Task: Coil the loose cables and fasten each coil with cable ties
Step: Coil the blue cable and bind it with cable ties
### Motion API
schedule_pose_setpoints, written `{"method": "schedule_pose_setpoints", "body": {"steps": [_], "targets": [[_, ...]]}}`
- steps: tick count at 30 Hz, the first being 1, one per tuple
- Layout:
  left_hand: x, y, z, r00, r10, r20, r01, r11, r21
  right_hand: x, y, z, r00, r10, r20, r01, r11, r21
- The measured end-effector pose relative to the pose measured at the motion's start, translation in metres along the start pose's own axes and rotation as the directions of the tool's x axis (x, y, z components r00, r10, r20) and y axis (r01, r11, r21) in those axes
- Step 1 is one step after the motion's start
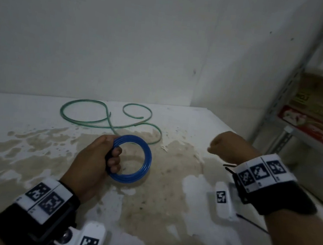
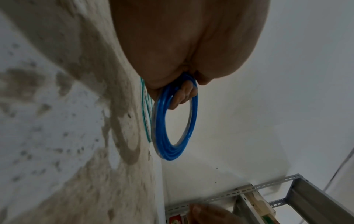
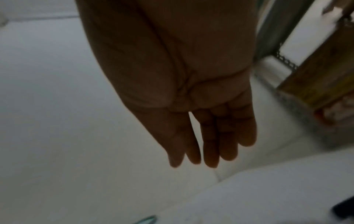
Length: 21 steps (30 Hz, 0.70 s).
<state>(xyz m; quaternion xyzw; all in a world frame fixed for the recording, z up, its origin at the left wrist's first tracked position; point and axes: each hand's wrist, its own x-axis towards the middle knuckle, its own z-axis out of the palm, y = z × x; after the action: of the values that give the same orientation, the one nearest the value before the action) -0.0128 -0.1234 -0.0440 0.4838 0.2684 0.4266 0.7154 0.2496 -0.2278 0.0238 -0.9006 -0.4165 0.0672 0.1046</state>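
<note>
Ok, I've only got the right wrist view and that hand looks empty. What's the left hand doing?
Observer: The left hand grips a blue coil, fingers curled through the ring.
Operator: Is a tie on it yet?
Observer: None shows in the head or left wrist view, though the fingers hide part of the coil.
Operator: And the green cable, I just see a tip.
Observer: It lies loose on the table behind the coil, in open loops, not coiled.
</note>
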Motion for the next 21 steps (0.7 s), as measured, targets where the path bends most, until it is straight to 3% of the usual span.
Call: {"method": "schedule_pose_setpoints", "body": {"steps": [4, 6, 12, 15, 16, 18, 20, 21], "targets": [[-0.004, -0.001, 0.002, 0.998, -0.029, 0.059, 0.035, 0.995, -0.091, 0.005, 0.057, 0.000, 0.989, 0.119, 0.083, -0.071, 0.895, -0.441], [-0.004, -0.002, 0.001, 0.997, -0.045, 0.063, 0.053, 0.989, -0.140, 0.000, 0.072, 0.002, 0.983, 0.155, 0.100, -0.085, 0.861, -0.501], [-0.002, -0.005, -0.006, 0.994, -0.085, 0.064, 0.095, 0.980, -0.174, -0.005, 0.087, 0.014, 0.992, 0.080, 0.095, -0.016, 0.841, -0.541], [-0.002, -0.006, -0.006, 0.994, -0.078, 0.070, 0.088, 0.985, -0.149, 0.004, 0.071, 0.015, 0.984, 0.095, 0.152, 0.025, 0.766, -0.643], [-0.002, -0.005, -0.006, 0.995, -0.071, 0.067, 0.080, 0.986, -0.145, 0.005, 0.058, 0.011, 0.979, 0.089, 0.185, 0.048, 0.777, -0.628], [-0.001, -0.004, -0.007, 0.997, -0.053, 0.056, 0.060, 0.989, -0.136, 0.004, 0.027, 0.000, 0.977, 0.004, 0.212, 0.095, 0.885, -0.455], [0.001, -0.003, -0.010, 0.999, -0.035, 0.035, 0.039, 0.990, -0.135, -0.004, -0.010, -0.007, 0.977, -0.121, 0.175, 0.141, 0.985, -0.103], [0.003, -0.002, -0.012, 0.999, -0.026, 0.022, 0.029, 0.990, -0.139, -0.012, -0.027, -0.007, 0.968, -0.175, 0.180, 0.162, 0.983, 0.087]]}}
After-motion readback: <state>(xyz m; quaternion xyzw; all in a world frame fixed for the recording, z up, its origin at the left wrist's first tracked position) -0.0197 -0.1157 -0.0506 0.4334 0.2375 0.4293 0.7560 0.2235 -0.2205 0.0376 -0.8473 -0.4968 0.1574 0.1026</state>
